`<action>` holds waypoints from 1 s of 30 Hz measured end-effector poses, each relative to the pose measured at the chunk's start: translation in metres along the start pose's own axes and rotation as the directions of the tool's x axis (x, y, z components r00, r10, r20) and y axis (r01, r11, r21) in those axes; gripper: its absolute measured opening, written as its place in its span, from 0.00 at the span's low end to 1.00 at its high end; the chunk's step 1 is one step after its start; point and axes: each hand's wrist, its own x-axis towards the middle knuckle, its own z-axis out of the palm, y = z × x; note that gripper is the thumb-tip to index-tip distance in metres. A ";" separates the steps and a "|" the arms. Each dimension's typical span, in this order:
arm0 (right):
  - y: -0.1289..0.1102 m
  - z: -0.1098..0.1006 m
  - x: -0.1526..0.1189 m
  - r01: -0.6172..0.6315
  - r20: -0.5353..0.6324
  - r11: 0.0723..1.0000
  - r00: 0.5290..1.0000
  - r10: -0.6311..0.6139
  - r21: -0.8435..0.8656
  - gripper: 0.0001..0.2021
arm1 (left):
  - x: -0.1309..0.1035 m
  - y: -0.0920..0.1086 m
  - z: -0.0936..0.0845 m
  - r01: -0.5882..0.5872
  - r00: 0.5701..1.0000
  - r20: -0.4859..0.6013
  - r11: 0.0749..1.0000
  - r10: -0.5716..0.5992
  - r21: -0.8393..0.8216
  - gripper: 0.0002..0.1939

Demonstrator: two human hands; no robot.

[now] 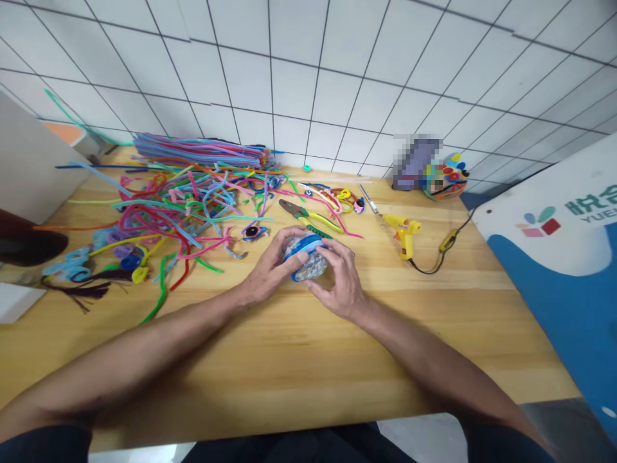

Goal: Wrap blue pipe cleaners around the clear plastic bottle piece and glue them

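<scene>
Between my hands is a small rounded object (313, 265), with blue bands on top and a pale, glittery, greyish patterned side; its exact kind is unclear. My left hand (276, 262) curls around its left side, the thumb lying across the front. On the opposite side, my right hand (341, 278) grips it with the fingers on top and the thumb below. Just beyond lie pliers (308, 213) with yellow-green handles, partly hidden by the object and my left fingers.
Loose pipe cleaners (168, 206) sprawl across the left of the wooden table (289, 366), before a thick bundle (202, 151) by the tiled wall. A yellow glue gun (405, 235) with a black cord stands at right. Near the wall sits a colourful round piece (446, 177).
</scene>
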 end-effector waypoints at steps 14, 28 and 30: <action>0.004 -0.005 -0.001 -0.048 -0.050 0.997 0.997 0.051 0.056 0.38 | -0.004 -0.007 -0.005 -0.100 0.995 0.028 0.969 0.096 0.227 0.29; 0.044 -0.015 0.008 -0.481 -0.161 0.791 0.807 0.568 0.377 0.13 | -0.002 -0.011 -0.009 -0.101 0.995 0.009 0.955 0.103 0.279 0.32; 0.041 -0.016 0.007 -0.491 -0.090 0.785 0.824 0.559 0.378 0.16 | -0.002 -0.012 -0.008 -0.110 0.993 -0.002 0.947 0.115 0.303 0.30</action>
